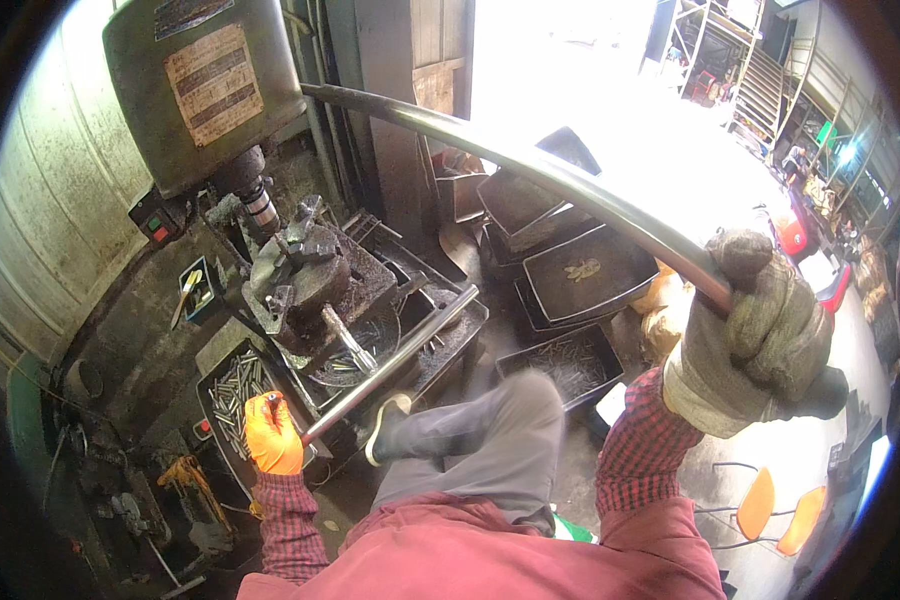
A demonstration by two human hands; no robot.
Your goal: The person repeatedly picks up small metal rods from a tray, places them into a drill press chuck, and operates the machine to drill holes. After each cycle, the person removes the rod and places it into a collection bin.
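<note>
- Gripping the long curved steel lever (pixel 570 190) right of the grey drill press (pixel 210 90), my grey-gloved right hand (pixel 760 330) was clenched.
- My orange-gloved left hand (pixel 270 432) pinched the thin steel rod (pixel 395 362) below the press; I judged it could slip and spin.

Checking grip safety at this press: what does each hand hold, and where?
Right hand grips the long lever at its free end; left hand holds the straight bar at its near end.

The drill press (pixel 205 90) stands at the left, with the vise (pixel 305 275) below its head. A tray of pins (pixel 232 395) lies left of the vise; stacked bins (pixel 570 265) sit to its right.
</note>
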